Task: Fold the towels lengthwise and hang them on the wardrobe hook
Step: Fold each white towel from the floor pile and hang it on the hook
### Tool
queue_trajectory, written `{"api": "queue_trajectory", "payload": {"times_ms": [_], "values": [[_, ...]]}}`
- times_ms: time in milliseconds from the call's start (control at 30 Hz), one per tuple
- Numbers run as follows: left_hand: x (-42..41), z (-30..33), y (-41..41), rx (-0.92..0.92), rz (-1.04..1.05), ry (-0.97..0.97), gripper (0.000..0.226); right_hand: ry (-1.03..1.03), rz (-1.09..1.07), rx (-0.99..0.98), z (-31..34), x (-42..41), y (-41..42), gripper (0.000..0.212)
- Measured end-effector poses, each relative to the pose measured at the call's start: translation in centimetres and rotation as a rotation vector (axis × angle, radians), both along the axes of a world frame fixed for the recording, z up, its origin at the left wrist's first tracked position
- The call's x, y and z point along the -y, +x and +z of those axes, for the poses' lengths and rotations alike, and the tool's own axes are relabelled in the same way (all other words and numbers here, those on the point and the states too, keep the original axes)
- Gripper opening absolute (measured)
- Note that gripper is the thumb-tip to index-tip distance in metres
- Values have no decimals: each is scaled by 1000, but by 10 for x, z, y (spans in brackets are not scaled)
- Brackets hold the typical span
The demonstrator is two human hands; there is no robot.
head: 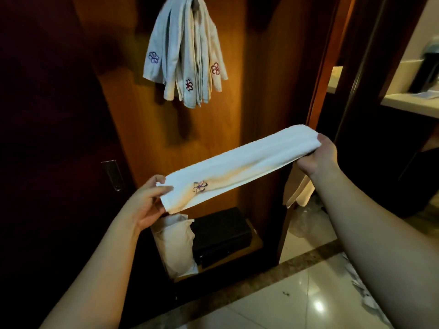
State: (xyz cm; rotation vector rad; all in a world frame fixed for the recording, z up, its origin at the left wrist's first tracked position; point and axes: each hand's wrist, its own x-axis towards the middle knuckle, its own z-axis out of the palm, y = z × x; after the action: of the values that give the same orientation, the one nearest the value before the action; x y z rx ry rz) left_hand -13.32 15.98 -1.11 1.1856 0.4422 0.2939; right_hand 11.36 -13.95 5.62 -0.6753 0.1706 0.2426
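Closest to me, the left hand (148, 201) pinches the near end of the folded towel (228, 167), thumb lying across the top by the embroidered flower (200, 186), fingers tucked beneath. The right hand (317, 157) is curled round the far end, its grip closed on the stacked layers. The towel hangs stretched between them in a long narrow strip, held in the air in front of the open wardrobe. The left hand's grip looks the lighter one, and if it slackens the layers could slide apart and the lengthwise fold would open. Below, a pillow (177, 243) and a black safe (222, 236) sit on the wardrobe floor, where a dropped end would land. Farther up, the hung towels (184, 53) already crowd the hook, which I can't make out; another draped over may slip or dislodge them.
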Motion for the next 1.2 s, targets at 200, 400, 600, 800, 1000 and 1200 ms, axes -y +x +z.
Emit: {"api": "queue_trajectory", "payload": {"times_ms": [200,400,600,800,1000,1200], "values": [[10,-44,22,-181,41,121,48,42,-32,-49,21,-5,-8,38],[49,-85,50,-371,181,158,43,38,-10,25,45,-31,-28,43],[80,-70,66,-463,205,186,36,46,59,157,70,-59,-47,54],[131,3,66,135,2,34,45,-36,53,260,88,-95,-64,52],[171,70,84,321,-268,161,100,-135,29,313,118,-120,-80,43],[151,102,110,290,-22,278,164,-71,125,412,158,-119,-84,29]]}}
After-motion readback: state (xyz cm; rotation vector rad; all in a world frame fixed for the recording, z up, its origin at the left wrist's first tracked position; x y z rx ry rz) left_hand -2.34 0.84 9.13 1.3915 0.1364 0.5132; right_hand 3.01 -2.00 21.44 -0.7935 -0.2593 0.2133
